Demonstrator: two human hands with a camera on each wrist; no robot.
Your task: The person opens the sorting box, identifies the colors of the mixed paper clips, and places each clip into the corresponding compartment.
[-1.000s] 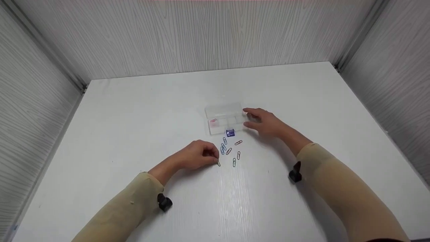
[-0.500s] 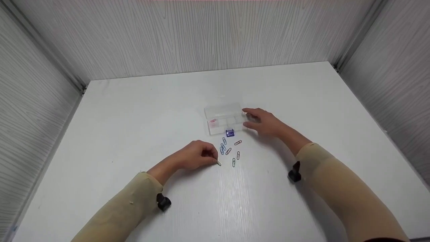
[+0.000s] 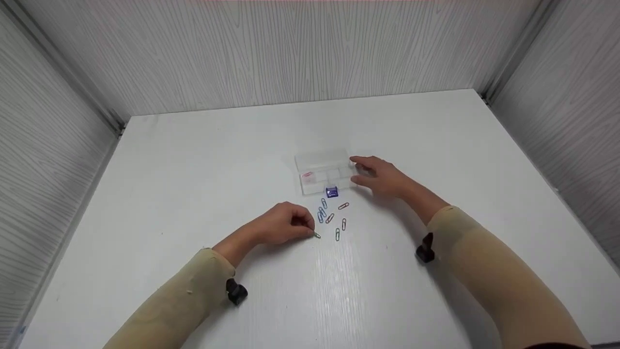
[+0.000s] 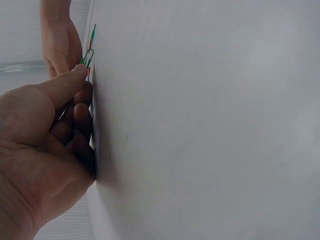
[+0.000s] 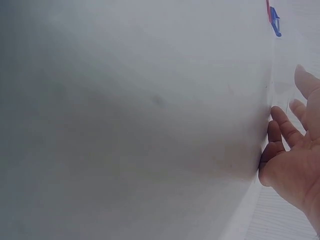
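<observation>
My left hand point(image 3: 286, 224) pinches a small green paper clip point(image 3: 317, 235) between thumb and fingertip, low over the white table. In the left wrist view that paper clip point(image 4: 88, 57) sticks out past the thumb. My right hand point(image 3: 382, 177) lies at the right end of a clear plastic compartment box point(image 3: 315, 188), thumb and forefinger apart and right at its edge. The box's lid is swung back, and its purple latch point(image 3: 332, 192) faces me. A pink paper clip point(image 3: 307, 174) is in the back left compartment. In the right wrist view the right hand point(image 5: 295, 142) has loosely bent fingers.
Between the hands lie blue paper clips point(image 3: 321, 213), red paper clips point(image 3: 343, 206) and another green paper clip point(image 3: 337, 234), just in front of the box. White wood-grain panels point(image 3: 310, 53) wall the table at the back and both sides.
The green paper clip in my left fingers has turned, its free end swinging to the right and slightly up. My right hand and the box stay where they were.
</observation>
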